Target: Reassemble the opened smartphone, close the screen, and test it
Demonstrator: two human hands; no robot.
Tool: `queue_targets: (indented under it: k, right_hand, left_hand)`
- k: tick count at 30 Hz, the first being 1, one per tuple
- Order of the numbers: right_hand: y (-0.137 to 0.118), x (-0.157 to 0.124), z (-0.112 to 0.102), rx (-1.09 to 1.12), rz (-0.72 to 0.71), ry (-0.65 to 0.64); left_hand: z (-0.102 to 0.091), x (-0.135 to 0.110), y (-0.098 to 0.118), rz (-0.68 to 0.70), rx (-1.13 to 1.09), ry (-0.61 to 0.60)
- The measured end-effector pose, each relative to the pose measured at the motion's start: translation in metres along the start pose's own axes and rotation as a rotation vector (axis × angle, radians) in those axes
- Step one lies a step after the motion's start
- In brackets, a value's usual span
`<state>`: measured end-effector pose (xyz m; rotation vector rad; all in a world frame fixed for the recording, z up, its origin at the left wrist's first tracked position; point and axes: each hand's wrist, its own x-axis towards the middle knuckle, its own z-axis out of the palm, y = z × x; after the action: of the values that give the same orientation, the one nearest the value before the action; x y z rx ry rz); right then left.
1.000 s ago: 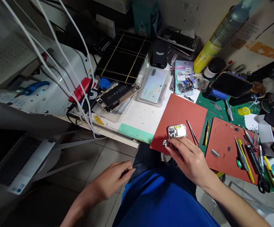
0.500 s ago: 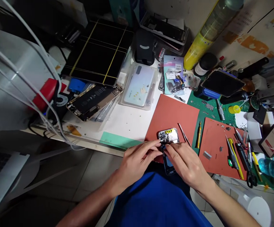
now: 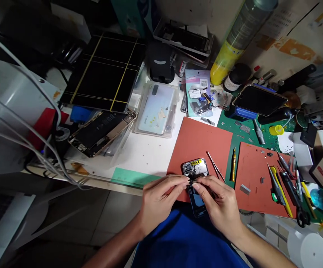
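Observation:
An opened phone with its back removed lies on a red mat at the near edge of the bench, its lower end hanging over the edge. My left hand and my right hand meet over the middle of the phone. The fingertips of both hands are pinched together on a small part at the phone's middle; I cannot make out what it is. Thin metal tweezers lie on the mat just right of the phone.
A yellow-handled screwdriver lies between the two red mats. More tools sit on the right mat's far side. Other opened phones, a cased phone, a dark panel, a yellow can and white cables crowd the bench.
My left hand came up from my lap to the phone and now pinches at its middle beside my right hand. The view swung left, so the bench shifted right in the picture.

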<state>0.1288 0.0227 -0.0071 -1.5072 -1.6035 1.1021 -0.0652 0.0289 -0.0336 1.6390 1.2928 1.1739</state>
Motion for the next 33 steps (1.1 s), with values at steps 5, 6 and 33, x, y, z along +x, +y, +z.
queue_targets:
  k: [5,6,33]
  right_hand:
    - [-0.007,0.006,0.001,0.218,0.273,-0.062]
    - [-0.009,0.007,0.001,0.269,0.332,-0.073]
    - [-0.012,0.029,0.004,0.474,0.740,-0.106]
  left_hand:
    - [0.001,-0.002,-0.002,-0.006,0.006,0.014]
    - [0.001,-0.002,-0.002,-0.011,0.004,0.016]
    - [-0.011,0.008,-0.023,0.328,0.369,-0.156]
